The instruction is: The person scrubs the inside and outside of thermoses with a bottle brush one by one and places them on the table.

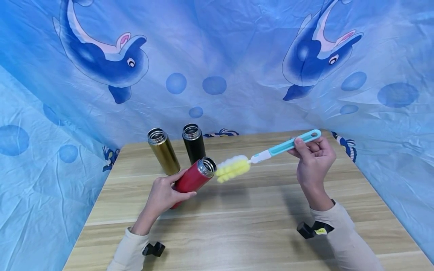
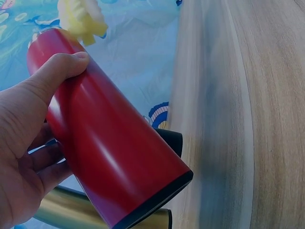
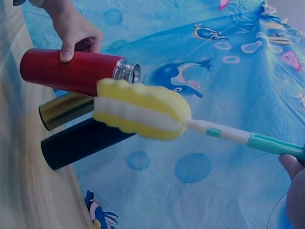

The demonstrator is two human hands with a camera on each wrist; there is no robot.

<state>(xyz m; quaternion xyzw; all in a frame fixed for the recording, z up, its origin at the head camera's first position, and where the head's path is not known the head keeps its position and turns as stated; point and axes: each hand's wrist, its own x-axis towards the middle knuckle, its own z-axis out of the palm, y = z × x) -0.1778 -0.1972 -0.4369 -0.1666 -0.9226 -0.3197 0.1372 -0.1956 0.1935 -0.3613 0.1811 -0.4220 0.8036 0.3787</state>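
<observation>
My left hand (image 1: 165, 194) grips a red thermos bottle (image 1: 191, 178) round its body, tilted so its open steel mouth points up and right. In the left wrist view the thumb lies along the red bottle (image 2: 102, 129), whose black base faces down. My right hand (image 1: 314, 157) pinches the turquoise handle of a bottle brush (image 1: 288, 146) near its looped end. The brush's yellow and white sponge head (image 1: 234, 168) is close beside the red bottle's mouth; in the right wrist view the sponge (image 3: 143, 112) overlaps the bottle's lower edge.
A gold bottle (image 1: 165, 155) and a black bottle (image 1: 194, 145), both without lids, stand upright at the back left of the wooden table (image 1: 237, 233). Behind the table hangs a blue sheet (image 1: 217, 45) with dolphin prints.
</observation>
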